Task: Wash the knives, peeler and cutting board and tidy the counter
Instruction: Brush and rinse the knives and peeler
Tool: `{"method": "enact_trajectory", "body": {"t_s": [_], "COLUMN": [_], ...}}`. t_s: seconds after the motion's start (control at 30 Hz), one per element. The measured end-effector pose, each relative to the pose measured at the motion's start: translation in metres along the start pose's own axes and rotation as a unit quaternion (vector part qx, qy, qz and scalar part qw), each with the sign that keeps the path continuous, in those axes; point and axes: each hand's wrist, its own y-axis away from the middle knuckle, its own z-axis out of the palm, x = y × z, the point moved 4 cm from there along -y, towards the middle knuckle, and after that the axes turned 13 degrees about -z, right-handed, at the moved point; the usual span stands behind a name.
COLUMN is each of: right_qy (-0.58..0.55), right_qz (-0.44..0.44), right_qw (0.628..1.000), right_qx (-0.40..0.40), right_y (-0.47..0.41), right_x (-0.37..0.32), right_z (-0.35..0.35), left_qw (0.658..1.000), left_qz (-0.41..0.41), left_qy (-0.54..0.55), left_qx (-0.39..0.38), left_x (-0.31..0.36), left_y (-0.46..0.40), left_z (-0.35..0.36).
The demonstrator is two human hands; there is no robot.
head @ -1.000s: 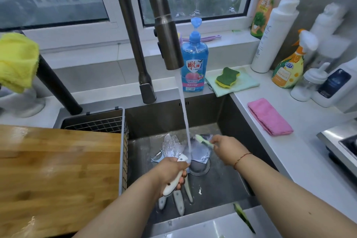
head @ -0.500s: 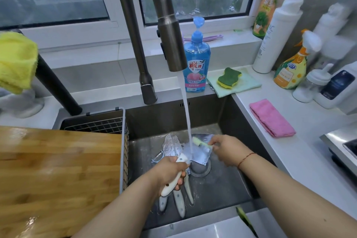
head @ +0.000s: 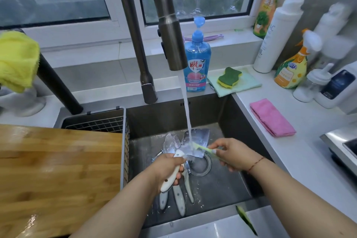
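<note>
Currently both hands work in the sink (head: 228, 189) under the running stream (head: 186, 114) from the tap (head: 172, 44). Left hand (head: 167, 168) is curled round the white handle of a broad knife (head: 195, 144), blade angled up into the water. Right hand (head: 231, 153) pinches a thin pale-green item (head: 202, 147), laid across the blade where the stream lands; too blurred to say whether it is the peeler or a brush.

Risks, as judged:
- Wet smooth handle plus soapy or wet fingers: grip may slip and the blade drop toward the drain (head: 200, 166).
- Right fingers sit close to the blade face; a stroke running off the edge could cut.
- Three more handles (head: 178, 199) lie on the sink floor just below the left hand; reaching down blind could meet an edge.
- Stream striking the flat blade is likely to splash onto the table (head: 301, 141).

Materials:
- Knife blade: bright flat steel, wide and roughly rectangular. Handles: glossy white with grey, rounded.
- Sink: dark brushed metal, square-walled, wet.
- Cutting board (head: 58, 176): banded wood, glossy with water, lying over the sink's left part beside a wire basket (head: 96, 123); not yet washed, it seems.
- Green peel scrap (head: 246, 218) on the near rim, to be cleared.
- Soft goods on the table: pink cloth (head: 272, 118), folded; green-and-yellow sponge (head: 229, 76).
</note>
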Motion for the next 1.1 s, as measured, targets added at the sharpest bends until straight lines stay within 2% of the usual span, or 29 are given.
{"method": "enact_trajectory", "body": {"t_s": [0.1,0.23,0.4,0.53,0.63,0.73,0.8,0.9,0.97,1.1], "right_qy": [0.018,-0.001,0.031,0.035,0.092,0.003,-0.035,-0.03,0.006,0.119], "right_qz": [0.007,-0.021,-0.008,-0.006,0.024,0.015,-0.007,-0.009,-0.003,0.022], "right_qw": [0.999,1.0,0.999,0.999,0.994,0.992,0.993,0.999,1.0,0.99], "right_qx": [0.05,-0.005,0.031,0.0,0.05,0.123,0.11,0.014,-0.014,0.067], "right_y": [0.001,0.008,0.012,0.017,0.022,0.029,0.031,0.032,0.029,0.022], "right_x": [0.009,0.0,0.002,0.002,0.014,0.017,0.012,0.004,0.006,0.025], "right_z": [-0.008,0.01,-0.001,0.006,-0.005,-0.013,-0.01,0.008,0.017,0.008], "left_qw": [1.0,1.0,0.999,0.998,0.998,0.988,0.963,0.869,0.829,0.804], "left_qz": [-0.01,-0.013,-0.031,-0.055,-0.026,0.01,0.044,0.112,0.131,0.164], "left_qy": [0.009,0.014,0.024,0.021,-0.046,-0.149,-0.251,-0.452,-0.506,-0.523], "left_qx": [0.004,0.011,0.008,-0.008,0.014,0.049,0.082,0.169,0.198,0.231], "left_x": [0.001,0.002,0.0,-0.001,0.002,-0.001,-0.004,-0.005,-0.005,-0.004], "left_y": [0.001,-0.001,0.003,0.004,0.007,0.008,0.008,0.01,0.012,0.015], "left_z": [0.003,0.006,0.012,0.014,0.015,0.019,0.023,0.024,0.026,0.025]}}
